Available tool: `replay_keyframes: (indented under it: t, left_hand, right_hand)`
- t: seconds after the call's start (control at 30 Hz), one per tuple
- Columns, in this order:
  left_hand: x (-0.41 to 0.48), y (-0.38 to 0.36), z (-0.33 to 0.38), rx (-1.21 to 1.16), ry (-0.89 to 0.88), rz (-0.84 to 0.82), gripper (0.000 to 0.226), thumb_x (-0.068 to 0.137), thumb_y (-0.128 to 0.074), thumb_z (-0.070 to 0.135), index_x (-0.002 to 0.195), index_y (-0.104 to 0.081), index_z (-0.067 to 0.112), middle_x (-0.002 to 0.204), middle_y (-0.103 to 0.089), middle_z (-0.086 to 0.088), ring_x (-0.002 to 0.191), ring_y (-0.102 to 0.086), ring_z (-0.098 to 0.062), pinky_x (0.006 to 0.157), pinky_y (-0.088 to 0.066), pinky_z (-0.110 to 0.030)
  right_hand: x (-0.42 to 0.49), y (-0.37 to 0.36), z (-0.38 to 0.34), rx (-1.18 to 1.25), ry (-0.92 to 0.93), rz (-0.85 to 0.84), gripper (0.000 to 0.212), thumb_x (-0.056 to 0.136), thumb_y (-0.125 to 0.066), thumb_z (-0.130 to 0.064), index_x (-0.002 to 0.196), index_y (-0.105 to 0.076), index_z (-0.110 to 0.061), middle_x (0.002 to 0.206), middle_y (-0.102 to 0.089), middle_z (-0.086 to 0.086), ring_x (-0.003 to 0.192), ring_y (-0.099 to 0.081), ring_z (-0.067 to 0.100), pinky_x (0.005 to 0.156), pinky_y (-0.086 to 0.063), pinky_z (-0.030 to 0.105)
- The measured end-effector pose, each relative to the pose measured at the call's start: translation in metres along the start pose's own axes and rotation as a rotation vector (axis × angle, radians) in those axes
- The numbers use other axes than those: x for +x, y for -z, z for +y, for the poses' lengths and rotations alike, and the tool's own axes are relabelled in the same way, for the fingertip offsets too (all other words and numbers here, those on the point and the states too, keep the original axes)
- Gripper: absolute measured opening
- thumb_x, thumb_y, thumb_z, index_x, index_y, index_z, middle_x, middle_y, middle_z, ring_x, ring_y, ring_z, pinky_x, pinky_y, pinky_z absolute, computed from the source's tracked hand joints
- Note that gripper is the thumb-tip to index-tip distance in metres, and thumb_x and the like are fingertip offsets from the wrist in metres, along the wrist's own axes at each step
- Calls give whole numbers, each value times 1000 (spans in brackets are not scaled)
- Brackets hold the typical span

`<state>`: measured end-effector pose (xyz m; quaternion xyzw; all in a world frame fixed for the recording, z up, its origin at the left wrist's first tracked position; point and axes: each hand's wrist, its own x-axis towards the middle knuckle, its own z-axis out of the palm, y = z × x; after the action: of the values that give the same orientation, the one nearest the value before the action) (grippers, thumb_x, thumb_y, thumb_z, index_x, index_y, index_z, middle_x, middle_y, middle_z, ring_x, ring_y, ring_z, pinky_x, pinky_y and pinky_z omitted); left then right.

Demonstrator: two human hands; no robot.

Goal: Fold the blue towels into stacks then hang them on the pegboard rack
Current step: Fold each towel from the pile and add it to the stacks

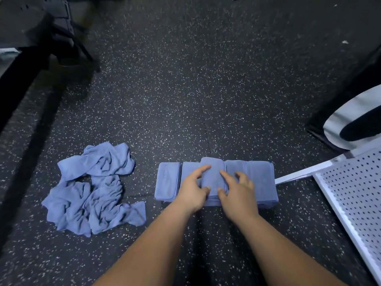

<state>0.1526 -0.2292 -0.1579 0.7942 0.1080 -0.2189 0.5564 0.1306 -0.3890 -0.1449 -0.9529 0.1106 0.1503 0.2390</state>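
**Both hands on the middle folded towel**

Left hand (192, 191): fingers (203, 169) slightly spread and curled over the left edge of the middle folded towel (212, 176), thumb pinching at its near end. Right hand (238, 191): same grip on the right edge. This towel sits raised within a row of folded towels (259, 180) on the floor (185, 100). Loose towels (97, 190) lie to the left, the pegboard rack (354, 195) to the right.

folded towels (261, 180): blue, side-by-side stacks in a row on floor | unfolded towels (92, 188): blue, crumpled heap, left of row | pegboard rack (354, 193): white, perforated, just right of row
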Motion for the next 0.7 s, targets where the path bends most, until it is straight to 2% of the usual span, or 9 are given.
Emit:
replay_keyframes:
  t: [0.07, 0.17, 0.23, 0.27, 0.33, 0.43, 0.57, 0.7]
  left_hand:
    - [8, -4, -5, 35, -26, -4, 68, 96, -62, -2, 146, -56, 45, 140, -58, 2, 78, -65, -9, 65, -51, -17]
    - [17, -11, -16, 158, -63, -16, 73, 94, -65, 2, 149, -52, 48, 137, -64, 1, 105, -67, -19, 95, -56, -30]
    - [21, -16, -22, 288, -84, -3, 74, 93, -71, 7, 152, -49, 47, 135, -63, 0, 120, -58, -24, 111, -47, -36]
    - [22, -18, -24, 371, -100, 19, 73, 94, -73, 10, 153, -48, 46, 137, -58, 1, 125, -51, -22, 116, -40, -33]
    - [22, -20, -24, 507, -130, 79, 72, 94, -75, 18, 154, -47, 46, 138, -44, 3, 129, -39, -18, 115, -32, -27]
    - [24, -22, -23, 628, -157, 105, 70, 94, -75, 24, 153, -46, 47, 143, -33, 1, 130, -32, -20, 114, -32, -28]
    - [27, -24, -19, 715, -141, 71, 69, 96, -67, 27, 157, -41, 46, 143, -34, -3, 130, -34, -26, 113, -39, -37]
    - [15, -21, -16, 708, -140, 15, 69, 100, -61, 31, 161, -32, 45, 148, -35, -6, 132, -40, -29, 107, -45, -42]
  right_hand:
    - [5, -4, 1, -55, 3, 20, 60, 101, -59, -42, 159, -40, -44, 165, -25, 6, 148, -26, 30, 119, -36, 45]
    - [6, -10, 6, -148, 28, 46, 62, 102, -60, -43, 159, -37, -43, 166, -20, 5, 148, -25, 29, 116, -40, 45]
    - [4, -14, 9, -189, 42, 45, 64, 102, -60, -43, 160, -35, -43, 166, -18, 5, 148, -25, 29, 115, -42, 45]
    - [4, -16, 11, -205, 51, 43, 64, 102, -60, -43, 160, -35, -42, 166, -18, 5, 148, -25, 29, 115, -43, 45]
    - [4, -18, 13, -233, 68, 40, 64, 101, -60, -42, 160, -37, -41, 167, -20, 6, 147, -26, 30, 113, -44, 45]
    - [7, -18, 13, -258, 63, 15, 64, 101, -59, -42, 161, -36, -39, 168, -18, 7, 147, -25, 30, 114, -43, 45]
    - [10, -11, 10, -269, 54, -52, 67, 102, -57, -41, 163, -30, -39, 170, -13, 6, 150, -22, 31, 119, -37, 45]
    - [9, -1, 5, -261, 48, -128, 71, 102, -58, -39, 165, -25, -39, 171, -9, 7, 153, -19, 32, 118, -39, 46]
